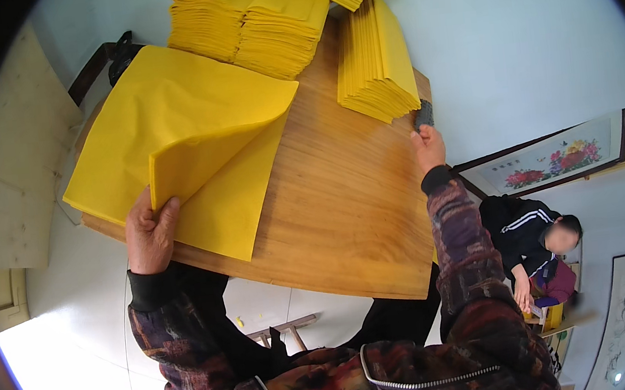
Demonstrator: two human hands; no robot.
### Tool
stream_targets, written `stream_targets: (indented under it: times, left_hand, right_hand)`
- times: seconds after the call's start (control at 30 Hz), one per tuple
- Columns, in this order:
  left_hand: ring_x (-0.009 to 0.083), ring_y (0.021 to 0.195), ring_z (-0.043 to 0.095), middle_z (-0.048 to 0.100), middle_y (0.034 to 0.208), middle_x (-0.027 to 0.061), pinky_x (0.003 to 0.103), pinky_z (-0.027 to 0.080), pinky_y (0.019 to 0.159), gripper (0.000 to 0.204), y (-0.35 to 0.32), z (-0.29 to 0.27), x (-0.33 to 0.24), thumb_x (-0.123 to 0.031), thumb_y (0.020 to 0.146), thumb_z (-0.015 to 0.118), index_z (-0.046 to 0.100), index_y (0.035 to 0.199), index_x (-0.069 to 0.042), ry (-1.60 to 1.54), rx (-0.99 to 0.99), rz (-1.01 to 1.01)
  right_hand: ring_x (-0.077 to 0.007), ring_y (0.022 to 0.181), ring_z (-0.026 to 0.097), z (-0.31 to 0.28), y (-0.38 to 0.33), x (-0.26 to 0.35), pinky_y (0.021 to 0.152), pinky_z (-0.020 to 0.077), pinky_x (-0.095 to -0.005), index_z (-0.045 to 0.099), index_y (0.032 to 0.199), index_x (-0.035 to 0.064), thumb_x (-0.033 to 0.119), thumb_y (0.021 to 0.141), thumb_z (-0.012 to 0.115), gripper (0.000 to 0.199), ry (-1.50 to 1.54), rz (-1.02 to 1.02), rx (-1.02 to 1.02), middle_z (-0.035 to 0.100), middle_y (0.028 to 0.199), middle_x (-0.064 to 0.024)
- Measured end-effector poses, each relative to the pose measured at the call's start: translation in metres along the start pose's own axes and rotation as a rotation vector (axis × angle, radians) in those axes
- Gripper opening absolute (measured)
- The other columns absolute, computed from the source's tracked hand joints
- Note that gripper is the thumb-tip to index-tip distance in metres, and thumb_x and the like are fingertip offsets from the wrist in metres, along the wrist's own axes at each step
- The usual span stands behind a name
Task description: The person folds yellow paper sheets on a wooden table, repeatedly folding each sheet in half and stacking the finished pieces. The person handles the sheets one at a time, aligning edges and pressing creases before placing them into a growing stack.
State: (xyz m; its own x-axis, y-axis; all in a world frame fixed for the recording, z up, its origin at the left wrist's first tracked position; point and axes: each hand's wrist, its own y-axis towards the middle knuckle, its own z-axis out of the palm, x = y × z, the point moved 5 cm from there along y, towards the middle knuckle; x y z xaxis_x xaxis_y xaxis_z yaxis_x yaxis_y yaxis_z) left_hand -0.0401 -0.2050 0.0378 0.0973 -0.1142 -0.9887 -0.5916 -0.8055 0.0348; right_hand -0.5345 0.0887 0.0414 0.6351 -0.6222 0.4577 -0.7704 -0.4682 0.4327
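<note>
A large stack of yellow paper sheets (186, 79) lies flat on the left of the wooden table (345, 214). My left hand (150, 231) pinches the near edge of the upper sheets between thumb and fingers. Those sheets are lifted and bent back, opening a gap above the yellow sheet beneath. At the table's right edge my right hand (428, 148) is closed around the near end of a small dark grey, rough-looking object (423, 113). Its kind I cannot make out, and part of it is hidden by my fingers.
Thick folded yellow paper bundles (252, 22) are piled at the back. Another folded bundle (375, 63) stands at the right rear, close to the grey object. A wall runs along the right. A person (534, 240) sits beyond my right arm, below a framed flower picture (552, 158).
</note>
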Motion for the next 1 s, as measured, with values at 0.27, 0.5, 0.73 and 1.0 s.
stream_targets:
  times: [0.27, 0.5, 0.73, 1.0]
  left_hand:
    - [0.0150, 0.089, 0.057, 0.064, 0.092, 0.0082, 0.026, 0.045, 0.082, 0.020, -0.001, 0.002, -0.007, -0.002, 0.088, 0.058, 0.059, 0.107, 0.004, -0.003, -0.023, 0.106]
    - [0.0214, 0.083, 0.060, 0.063, 0.089, 0.0112, 0.029, 0.047, 0.077, 0.018, 0.000, 0.000, -0.008, -0.004, 0.088, 0.059, 0.060, 0.104, 0.003, 0.034, -0.039, 0.054]
    - [0.0247, 0.083, 0.061, 0.064, 0.091, 0.0132, 0.030, 0.048, 0.078, 0.019, 0.000, 0.002, -0.007, -0.006, 0.087, 0.060, 0.061, 0.104, 0.002, 0.021, -0.035, 0.045]
    - [0.0258, 0.083, 0.061, 0.065, 0.092, 0.0138, 0.030, 0.048, 0.077, 0.019, 0.000, 0.002, -0.005, -0.005, 0.087, 0.061, 0.061, 0.104, 0.002, 0.038, -0.032, 0.050]
  right_hand:
    - [-0.0367, 0.092, 0.061, 0.027, 0.042, -0.054, 0.083, 0.0487, -0.0423, 0.065, 0.098, 0.0028, 0.015, 0.078, 0.069, 0.024, -0.331, 0.104, -0.018, 0.065, 0.097, -0.0190]
    - [-0.0355, 0.086, 0.064, 0.019, 0.058, -0.060, 0.074, 0.0494, -0.0436, 0.064, 0.093, 0.0011, 0.021, 0.085, 0.065, 0.022, -0.473, 0.162, 0.012, 0.067, 0.086, -0.0195]
    - [-0.0257, 0.073, 0.061, 0.001, 0.052, -0.028, 0.069, 0.0481, -0.0368, 0.060, 0.084, 0.0023, 0.025, 0.088, 0.064, 0.023, -0.361, 0.111, 0.042, 0.064, 0.077, -0.0110]
    - [-0.0287, 0.090, 0.057, 0.023, -0.142, 0.221, 0.082, 0.0487, -0.0367, 0.061, 0.100, 0.0066, 0.006, 0.078, 0.068, 0.023, 0.148, -0.596, 0.542, 0.059, 0.099, -0.0101]
